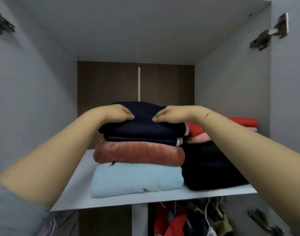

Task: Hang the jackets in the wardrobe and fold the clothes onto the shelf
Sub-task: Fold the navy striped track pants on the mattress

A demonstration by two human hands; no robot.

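Hands (117, 113) (169, 114) rest flat-fingered atop navy garment (142, 128).

We see 2 bare forearms, our left hand (119, 114) and right hand (169, 114); a grey sleeve (11, 212) covers the left upper arm, and a thin gold bracelet (208, 114) circles the right wrist.

Shelf (74, 189): smooth matt grey laminate board. Navy garment (144, 128): I am seeing fine, matt knit cloth under my hands. Rust-coloured garment (139, 155): plush, velvety cloth showing a faint sheen. Light blue garment (137, 180): soft, fuzzy matt cloth. Back panel (108, 82): dark brown matt wood look. Hinge (271, 32): bare metal, dully shining.
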